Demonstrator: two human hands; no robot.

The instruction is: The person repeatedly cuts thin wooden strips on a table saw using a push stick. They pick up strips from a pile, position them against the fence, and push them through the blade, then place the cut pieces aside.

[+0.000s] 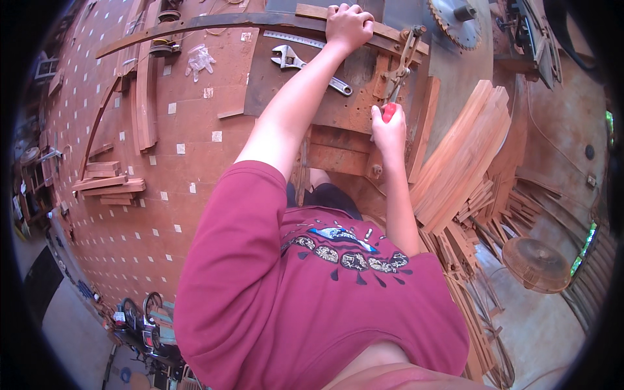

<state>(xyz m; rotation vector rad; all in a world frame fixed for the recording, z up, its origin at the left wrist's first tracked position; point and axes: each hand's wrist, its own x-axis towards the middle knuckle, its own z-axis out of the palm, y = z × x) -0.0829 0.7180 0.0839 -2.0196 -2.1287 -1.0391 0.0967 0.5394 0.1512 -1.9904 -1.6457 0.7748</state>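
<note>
Near the top of the view, my left hand (350, 27) is closed over a wooden strip (312, 11), its fingers curled round the strip's edge. The strip lies along a long dark bar (214, 22) that crosses the bench. Closer to me, my right hand (390, 135) is wrapped round the red handle (389, 112) of a metal lever clamp. The clamp's linkage (405, 60) reaches up to the bar's right end. Between my arms an adjustable wrench (287, 57) lies on the dark metal tabletop (260, 97), partly hidden by my left forearm, beside a steel ruler (294, 39).
A circular saw blade (458, 23) stands at the upper right. Planks (465, 156) lean in a stack right of the bench. A fan (536, 263) is farther right. On the left tiled floor (214, 153) are a clear glove (200, 62) and stacked wood pieces (107, 182).
</note>
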